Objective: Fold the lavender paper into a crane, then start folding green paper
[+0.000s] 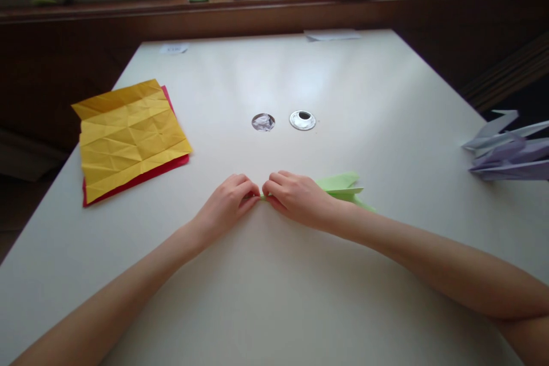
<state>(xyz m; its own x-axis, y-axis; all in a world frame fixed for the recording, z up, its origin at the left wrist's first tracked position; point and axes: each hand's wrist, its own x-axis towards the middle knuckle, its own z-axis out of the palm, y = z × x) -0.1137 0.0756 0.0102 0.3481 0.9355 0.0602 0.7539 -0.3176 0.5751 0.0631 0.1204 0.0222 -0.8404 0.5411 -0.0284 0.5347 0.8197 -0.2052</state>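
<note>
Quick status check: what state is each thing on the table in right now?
Light green folded paper model: flat on the white table, its narrow tip pinched by both hands.
Left hand: grip closed on the tip.
Right hand: grip closed on the tip, covering the model's middle.
Yellow creased paper sheet: unfolded, lying on a red sheet.
Lilac paper models: folded, untouched.

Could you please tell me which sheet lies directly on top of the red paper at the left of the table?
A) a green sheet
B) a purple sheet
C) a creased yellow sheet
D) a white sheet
C: the creased yellow sheet covers most of the red paper, whose edge shows only along the bottom and right, while both hands pinch the green folded paper farther right.
</note>
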